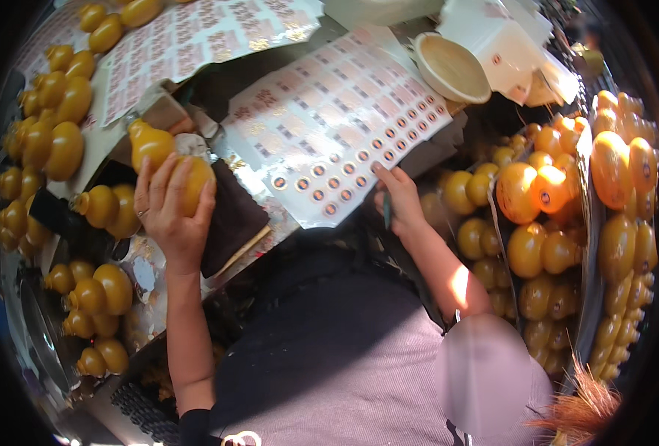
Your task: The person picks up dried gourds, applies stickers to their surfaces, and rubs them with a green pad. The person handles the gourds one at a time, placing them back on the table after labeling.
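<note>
My left hand [172,197] is wrapped round a glossy yellow gourd [151,143], a two-bulbed piece with a narrow neck pointing up and to the left. It is held over a dark cloth [233,212]. Ahead of me lies a sheet of stickers [322,123], with rows of round dark-centred labels along its near and right parts. My right hand [400,199] is at the sheet's near right edge, thumb and forefinger close to the round labels. A thin dark green tool [386,211] sticks down from its curled fingers; its exact kind is unclear.
Another printed sheet [203,44] lies at the far left. Yellow gourds [65,152] stand in clusters on the left, and many more gourds [530,249] are stacked on the right, some bearing round labels. A pale bowl [452,68] sits beyond the sticker sheet. Reddish-brown bristles [586,405] show at lower right.
</note>
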A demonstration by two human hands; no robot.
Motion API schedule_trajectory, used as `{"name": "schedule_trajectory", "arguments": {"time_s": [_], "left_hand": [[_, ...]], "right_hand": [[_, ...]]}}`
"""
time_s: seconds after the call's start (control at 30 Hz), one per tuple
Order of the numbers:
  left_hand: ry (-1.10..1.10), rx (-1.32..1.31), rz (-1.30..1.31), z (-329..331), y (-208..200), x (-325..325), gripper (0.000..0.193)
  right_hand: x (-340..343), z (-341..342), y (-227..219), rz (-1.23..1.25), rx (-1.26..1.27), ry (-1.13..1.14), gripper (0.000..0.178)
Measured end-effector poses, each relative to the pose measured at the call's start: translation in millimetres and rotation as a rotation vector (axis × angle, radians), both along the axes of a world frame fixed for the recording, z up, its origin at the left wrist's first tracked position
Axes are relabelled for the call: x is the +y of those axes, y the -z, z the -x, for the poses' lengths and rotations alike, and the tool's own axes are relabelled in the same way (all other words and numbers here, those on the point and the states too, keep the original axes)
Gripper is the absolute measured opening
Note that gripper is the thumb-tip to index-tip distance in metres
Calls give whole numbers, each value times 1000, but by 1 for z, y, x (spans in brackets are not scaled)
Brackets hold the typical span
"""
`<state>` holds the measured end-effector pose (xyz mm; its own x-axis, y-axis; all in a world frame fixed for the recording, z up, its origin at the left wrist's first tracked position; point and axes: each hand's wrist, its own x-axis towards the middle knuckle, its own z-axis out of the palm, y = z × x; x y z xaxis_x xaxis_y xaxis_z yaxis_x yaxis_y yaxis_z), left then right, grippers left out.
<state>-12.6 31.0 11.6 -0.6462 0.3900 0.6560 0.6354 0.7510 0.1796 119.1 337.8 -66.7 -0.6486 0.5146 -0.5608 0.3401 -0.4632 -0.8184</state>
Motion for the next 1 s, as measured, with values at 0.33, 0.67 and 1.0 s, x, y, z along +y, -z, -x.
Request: {"name": "schedule_trajectory", "arguments": {"time_s": [0.33,0.67,1.0], "left_hand": [[42,-192,-583,-21,4,-23,55],[686,-1124,-1545,-51,-19,-34,38],[379,-1127,-1611,-69,-18,-5,28]], "right_hand": [[1,-26,-5,-185,207,145,33],[-63,20,-71,-474,402,-490,7],[-152,67,-124,24,529,-871,13]]}}
